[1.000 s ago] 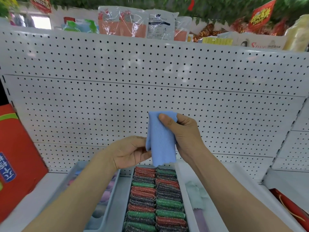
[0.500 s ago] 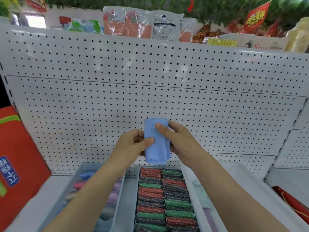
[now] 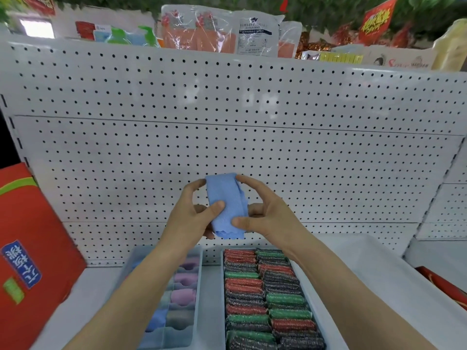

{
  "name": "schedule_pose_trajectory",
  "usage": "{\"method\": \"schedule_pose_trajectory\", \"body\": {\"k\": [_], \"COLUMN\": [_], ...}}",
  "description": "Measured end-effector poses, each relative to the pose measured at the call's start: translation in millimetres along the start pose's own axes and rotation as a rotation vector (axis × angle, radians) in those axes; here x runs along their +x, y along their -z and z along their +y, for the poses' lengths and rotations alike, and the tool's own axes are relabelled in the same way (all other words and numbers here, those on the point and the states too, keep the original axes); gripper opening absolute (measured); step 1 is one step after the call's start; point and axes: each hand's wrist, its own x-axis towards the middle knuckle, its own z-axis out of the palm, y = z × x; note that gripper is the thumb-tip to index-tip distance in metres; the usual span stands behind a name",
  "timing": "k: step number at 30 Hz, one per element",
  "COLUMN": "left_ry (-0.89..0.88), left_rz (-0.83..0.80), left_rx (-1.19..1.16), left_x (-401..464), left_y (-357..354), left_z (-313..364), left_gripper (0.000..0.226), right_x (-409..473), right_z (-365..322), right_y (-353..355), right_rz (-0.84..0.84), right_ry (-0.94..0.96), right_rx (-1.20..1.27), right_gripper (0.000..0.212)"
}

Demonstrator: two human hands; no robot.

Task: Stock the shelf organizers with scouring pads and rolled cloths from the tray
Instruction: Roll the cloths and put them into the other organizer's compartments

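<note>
Left hand (image 3: 188, 215) and right hand (image 3: 265, 213) together pinch one blue cloth (image 3: 226, 205) above two organizers (image 3: 199, 294).

I see a white shelf (image 3: 101, 294) carrying a cloth organizer (image 3: 199, 299), a scouring-pad organizer (image 3: 223, 294) and a red box (image 3: 32, 238).

Cloth organizer (image 3: 161, 334) left of pad organizer (image 3: 313, 309)

Both hands hold a blue cloth (image 3: 226, 203) above the shelf organizers.

Left hand (image 3: 188, 218) and right hand (image 3: 267, 215) grip the folded cloth from either side, before the white pegboard (image 3: 227, 137). Below: left organizer (image 3: 199, 294) with pastel rolled cloths (image 3: 183, 296); right organizer (image 3: 316, 306) with red, green and silver scouring pads (image 3: 267, 296).
</note>
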Motion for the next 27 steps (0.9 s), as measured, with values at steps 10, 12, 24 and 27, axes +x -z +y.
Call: {"method": "schedule_pose_trajectory", "body": {"k": [10, 12, 24, 27], "left_ry": [-0.084, -0.080, -0.057, -0.013], "left_rz": [-0.152, -0.223, -0.303, -0.309], "left_rx": [0.039, 0.109, 0.340, 0.248], "left_x": [-2, 0, 4, 5], "left_y": [14, 11, -25, -34], "left_z": [3, 4, 27, 22], "left_gripper": [0.045, 0.045, 0.017, 0.020], "right_x": [-1, -2, -1, -4], "right_z": [6, 5, 6, 12], "right_y": [-6, 1, 51, 58], "right_rz": [0.081, 0.104, 0.004, -0.013], "right_ry": [-0.011, -0.022, -0.086, -0.096], "right_rx": [-0.253, -0.291, -0.217, -0.145], "right_gripper": [0.040, 0.035, 0.040, 0.030]}}
